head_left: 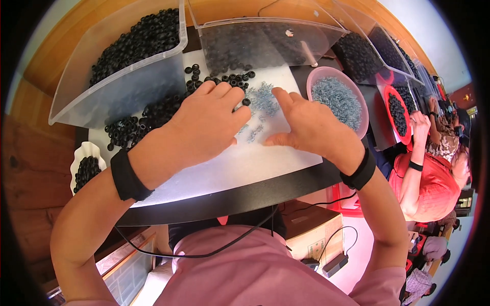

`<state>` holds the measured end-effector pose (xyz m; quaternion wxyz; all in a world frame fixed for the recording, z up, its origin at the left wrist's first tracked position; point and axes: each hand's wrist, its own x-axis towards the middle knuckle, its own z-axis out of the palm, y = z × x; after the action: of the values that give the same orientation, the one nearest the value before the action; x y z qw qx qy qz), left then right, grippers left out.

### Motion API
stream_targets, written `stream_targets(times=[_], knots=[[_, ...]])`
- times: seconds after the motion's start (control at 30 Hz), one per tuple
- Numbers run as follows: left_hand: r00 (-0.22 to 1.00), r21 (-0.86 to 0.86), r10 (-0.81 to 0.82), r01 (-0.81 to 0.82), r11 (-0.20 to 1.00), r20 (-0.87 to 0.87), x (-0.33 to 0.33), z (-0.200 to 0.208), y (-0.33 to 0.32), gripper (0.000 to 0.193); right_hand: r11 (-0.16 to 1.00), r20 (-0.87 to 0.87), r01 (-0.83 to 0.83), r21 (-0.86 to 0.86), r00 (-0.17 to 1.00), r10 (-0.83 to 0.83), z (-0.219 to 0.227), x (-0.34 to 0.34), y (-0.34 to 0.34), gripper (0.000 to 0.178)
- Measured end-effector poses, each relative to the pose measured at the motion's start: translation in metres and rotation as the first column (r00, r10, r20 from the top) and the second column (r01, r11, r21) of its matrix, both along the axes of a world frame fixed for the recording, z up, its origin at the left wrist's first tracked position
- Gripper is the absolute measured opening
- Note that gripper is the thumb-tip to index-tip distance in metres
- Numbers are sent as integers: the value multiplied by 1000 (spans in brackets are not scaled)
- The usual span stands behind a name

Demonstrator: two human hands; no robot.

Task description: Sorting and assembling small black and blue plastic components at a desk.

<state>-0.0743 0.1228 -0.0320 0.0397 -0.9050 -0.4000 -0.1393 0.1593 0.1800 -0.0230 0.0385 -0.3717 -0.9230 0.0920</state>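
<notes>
My left hand is over the white sheet with its fingers curled down beside a spread of round black pieces, each with a hole or hollow. Its fingertips are hidden, and I cannot make out what they hold. One black piece sits by its knuckles. To its right, my right hand is open, with thumb and index finger stretched apart and the other fingers hidden. Between the hands lies a loose scatter of small clear bluish pieces. Many more fill the pink bowl just beyond my right hand.
Large clear bins of black pieces stand at the back left; another clear bin is behind the sheet. A white scalloped dish of black pieces sits at far left. Co-workers sit at the right, near a red tray.
</notes>
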Motion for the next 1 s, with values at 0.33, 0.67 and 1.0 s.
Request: stream_targets(times=[0.33,0.67,1.0], knots=[[981,-55,23,-34,998,-191,19,-6,31,30,998,-116,-58,31,991,62,-27,-12,32,52],[973,-170,65,-104,980,-221,24,7,14,29,969,-45,-38,-244,999,28,3,5,1,48],[973,-156,223,-212,965,61,33,-9,39,21,836,-317,75,-543,904,-287,-13,-6,34,35]])
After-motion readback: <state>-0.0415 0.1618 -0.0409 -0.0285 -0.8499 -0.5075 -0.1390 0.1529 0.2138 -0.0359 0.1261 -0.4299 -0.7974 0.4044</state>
